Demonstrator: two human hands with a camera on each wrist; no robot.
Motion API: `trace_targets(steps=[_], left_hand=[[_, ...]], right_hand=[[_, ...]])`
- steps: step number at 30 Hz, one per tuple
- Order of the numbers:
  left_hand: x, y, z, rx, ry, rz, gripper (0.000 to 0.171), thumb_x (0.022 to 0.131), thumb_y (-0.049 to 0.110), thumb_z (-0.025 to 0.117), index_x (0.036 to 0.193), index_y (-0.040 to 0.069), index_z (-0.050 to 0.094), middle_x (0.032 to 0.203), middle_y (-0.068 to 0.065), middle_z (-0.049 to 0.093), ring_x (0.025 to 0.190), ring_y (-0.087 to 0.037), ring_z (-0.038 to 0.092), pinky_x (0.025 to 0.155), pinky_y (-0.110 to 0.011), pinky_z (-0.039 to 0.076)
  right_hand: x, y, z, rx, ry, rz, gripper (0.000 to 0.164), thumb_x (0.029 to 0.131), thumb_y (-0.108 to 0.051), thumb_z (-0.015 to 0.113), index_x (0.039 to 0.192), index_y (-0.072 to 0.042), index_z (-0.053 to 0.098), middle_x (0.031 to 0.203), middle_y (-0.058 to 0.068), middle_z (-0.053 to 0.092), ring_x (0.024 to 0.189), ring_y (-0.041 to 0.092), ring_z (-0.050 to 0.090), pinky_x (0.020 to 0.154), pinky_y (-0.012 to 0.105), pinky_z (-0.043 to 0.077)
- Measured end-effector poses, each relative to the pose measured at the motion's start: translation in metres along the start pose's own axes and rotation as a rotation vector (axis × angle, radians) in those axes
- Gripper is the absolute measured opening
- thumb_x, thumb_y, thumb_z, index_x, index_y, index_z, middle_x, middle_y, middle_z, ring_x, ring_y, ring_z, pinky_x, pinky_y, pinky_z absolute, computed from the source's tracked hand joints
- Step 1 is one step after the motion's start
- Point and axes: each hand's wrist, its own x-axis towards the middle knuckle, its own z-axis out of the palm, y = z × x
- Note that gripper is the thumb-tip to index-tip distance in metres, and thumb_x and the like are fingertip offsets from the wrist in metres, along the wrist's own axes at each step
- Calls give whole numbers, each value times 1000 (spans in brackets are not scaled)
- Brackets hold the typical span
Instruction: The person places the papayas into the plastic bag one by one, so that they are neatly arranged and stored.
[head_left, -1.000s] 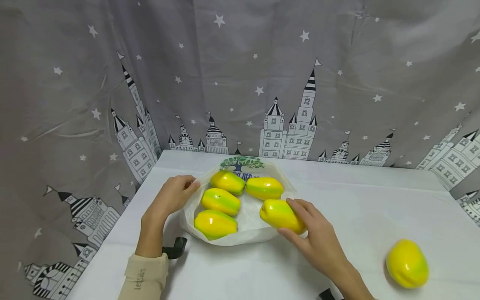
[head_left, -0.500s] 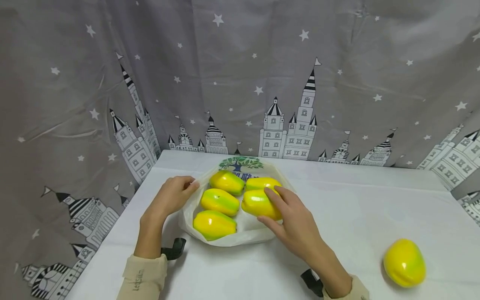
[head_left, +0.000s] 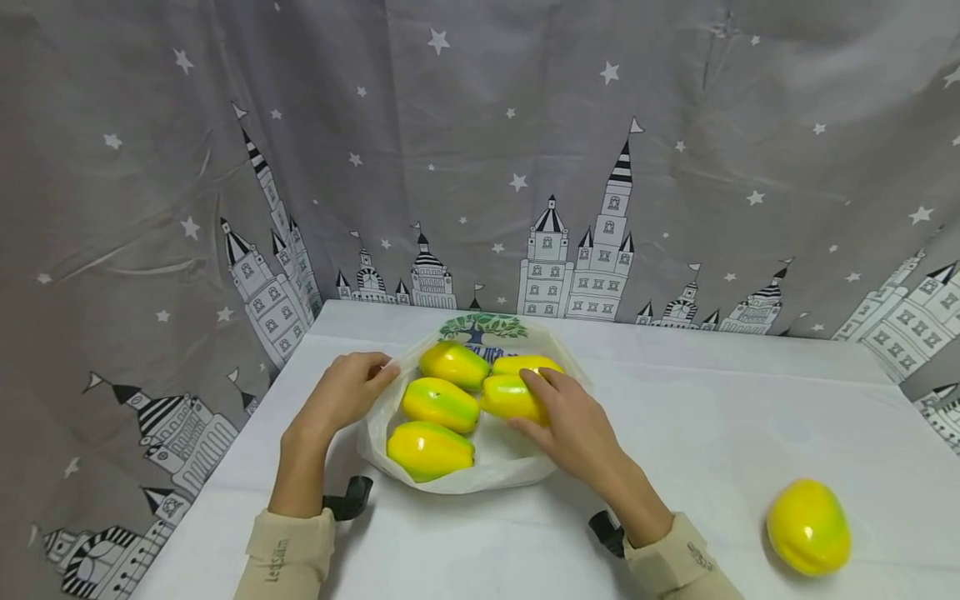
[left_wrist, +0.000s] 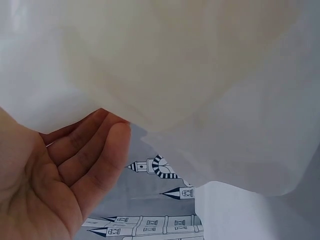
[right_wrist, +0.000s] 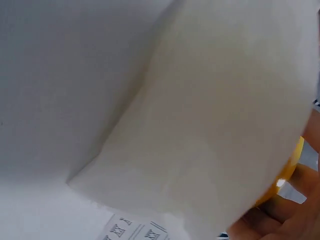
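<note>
A white plastic bag (head_left: 495, 475) with a tree print lies with its mouth spread wide. Inside are several yellow-green papayas, among them a papaya (head_left: 454, 365) at the back, a papaya (head_left: 441, 405) at the left and a papaya (head_left: 431, 451) at the front. My left hand (head_left: 350, 387) holds the bag's left rim; in the left wrist view its fingertips (left_wrist: 118, 140) are right at the bag's edge. My right hand (head_left: 573, 425) grips another papaya (head_left: 512, 397) inside the bag's right side, partly covering one behind it. The bag's wall hides most of that grip in the right wrist view.
One more papaya (head_left: 808, 527) lies on the white tabletop (head_left: 712, 433), off to the right. A grey curtain (head_left: 480, 125) printed with castles and stars hangs behind the table and down its left side.
My right hand has carried its papaya leftward and slightly back, from the bag's right rim to beside the other papayas. My left hand has stayed at the left rim.
</note>
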Motion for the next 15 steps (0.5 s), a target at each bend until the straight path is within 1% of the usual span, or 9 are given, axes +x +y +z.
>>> trace_targets(steps=[4, 9, 15], left_hand=[[0, 0, 0, 6, 3, 9, 38, 103, 23, 54, 127, -5, 62, 117, -19, 67, 96, -28, 63, 88, -46, 53], [1, 0, -1, 7, 0, 4, 38, 103, 24, 53, 127, -4, 62, 116, -18, 67, 93, -26, 62, 86, -45, 54], [0, 0, -1, 6, 1, -6, 39, 103, 24, 53, 128, -5, 60, 118, -19, 66, 97, -29, 62, 90, -48, 52]], right_hand=[[3, 5, 4, 7, -23, 14, 60, 85, -35, 78, 133, -5, 59, 131, 20, 58, 118, 37, 56, 93, 52, 50], [4, 6, 7, 33, -62, 2, 60, 85, -32, 78, 134, -2, 59, 133, 19, 58, 123, 35, 54, 100, 51, 46], [4, 4, 13, 57, -86, 8, 62, 85, -32, 78, 134, -1, 57, 133, 17, 58, 123, 33, 53, 103, 48, 44]])
